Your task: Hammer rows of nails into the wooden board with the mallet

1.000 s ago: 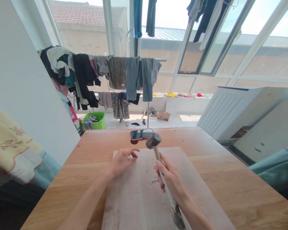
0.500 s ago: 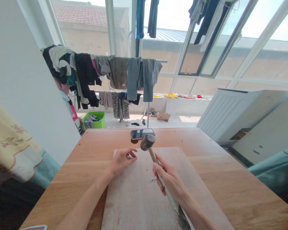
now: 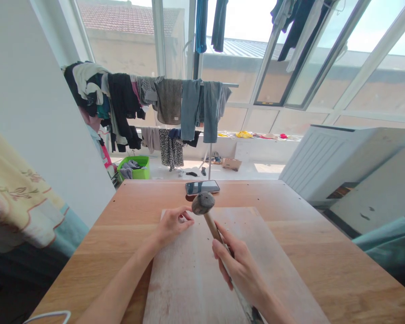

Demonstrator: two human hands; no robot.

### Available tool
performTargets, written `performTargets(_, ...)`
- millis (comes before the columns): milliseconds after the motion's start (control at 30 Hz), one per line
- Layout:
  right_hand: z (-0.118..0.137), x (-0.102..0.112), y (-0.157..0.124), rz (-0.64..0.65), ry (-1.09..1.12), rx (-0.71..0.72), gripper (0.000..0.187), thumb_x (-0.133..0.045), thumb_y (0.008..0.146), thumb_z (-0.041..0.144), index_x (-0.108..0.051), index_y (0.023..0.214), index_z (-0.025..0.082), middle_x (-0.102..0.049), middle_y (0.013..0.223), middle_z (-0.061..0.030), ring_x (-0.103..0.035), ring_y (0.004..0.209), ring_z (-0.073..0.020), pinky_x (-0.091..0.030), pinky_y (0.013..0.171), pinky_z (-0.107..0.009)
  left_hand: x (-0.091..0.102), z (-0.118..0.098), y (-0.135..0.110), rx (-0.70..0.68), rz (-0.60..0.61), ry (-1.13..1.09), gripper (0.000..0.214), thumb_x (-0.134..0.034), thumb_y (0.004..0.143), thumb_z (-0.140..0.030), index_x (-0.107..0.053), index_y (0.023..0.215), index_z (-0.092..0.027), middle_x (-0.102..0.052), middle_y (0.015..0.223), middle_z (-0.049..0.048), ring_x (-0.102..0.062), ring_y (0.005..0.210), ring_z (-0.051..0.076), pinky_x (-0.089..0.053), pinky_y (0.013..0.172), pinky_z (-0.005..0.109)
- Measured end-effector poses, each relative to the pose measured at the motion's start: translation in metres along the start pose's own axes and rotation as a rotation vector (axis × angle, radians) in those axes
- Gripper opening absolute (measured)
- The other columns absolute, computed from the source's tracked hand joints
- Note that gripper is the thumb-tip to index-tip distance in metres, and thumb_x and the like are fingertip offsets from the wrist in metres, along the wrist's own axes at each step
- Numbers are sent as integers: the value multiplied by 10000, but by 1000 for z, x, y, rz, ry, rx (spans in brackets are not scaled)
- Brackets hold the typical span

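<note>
My right hand [image 3: 238, 258] is wrapped round the wooden handle of a mallet [image 3: 203, 203]. Its dark grey, rounded head is raised at the far end, just right of my left fingertips in the picture. My left hand [image 3: 176, 225] rests by the far left part of a pale wooden board [image 3: 178, 288]. Thumb and forefinger there are curled towards each other in a pinch; anything between them is too small to make out. Several small dark holes or marks dot the board's surface.
The board lies on a brown wooden table [image 3: 307, 252]. A phone [image 3: 202, 187] lies near the far edge, beside a dark round hole. A white cable loop [image 3: 54, 313] shows at lower left. Beyond stand a laden clothes rack [image 3: 168, 103] and a green basket [image 3: 142, 171].
The mallet head has moved left and slightly down, nearer my left fingers. My left hand keeps its pinch in nearly the same place. The whole view has shifted slightly.
</note>
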State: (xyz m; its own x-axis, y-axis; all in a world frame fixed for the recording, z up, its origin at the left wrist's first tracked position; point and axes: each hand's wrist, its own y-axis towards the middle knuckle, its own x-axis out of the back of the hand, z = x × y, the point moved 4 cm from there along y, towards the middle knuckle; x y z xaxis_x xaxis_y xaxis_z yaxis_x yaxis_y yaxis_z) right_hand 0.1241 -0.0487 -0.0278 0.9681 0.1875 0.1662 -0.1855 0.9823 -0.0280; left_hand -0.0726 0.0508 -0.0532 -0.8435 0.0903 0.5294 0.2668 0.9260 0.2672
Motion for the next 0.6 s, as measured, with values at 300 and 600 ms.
performTargets(300, -5, 3, 0, 21, 39, -15, 533, -480, 987, 390, -470, 1496, 233, -481, 705, 86, -416, 323, -19, -338, 260, -122, -3, 6, -1, 4, 17, -65, 233, -727, 797, -251, -724, 1028, -222, -798, 833, -10, -681, 697, 140, -534, 719, 246)
performTargets(600, -14, 5, 3, 16, -42, -75, 502, -477, 977, 386, -508, 1455, 235, -508, 709, 76, -422, 312, -24, -360, 251, -131, -1, 4, 0, 11, 58, -39, 276, -705, 818, -232, -700, 1093, -211, -790, 816, -7, -702, 706, 152, -552, 709, 259)
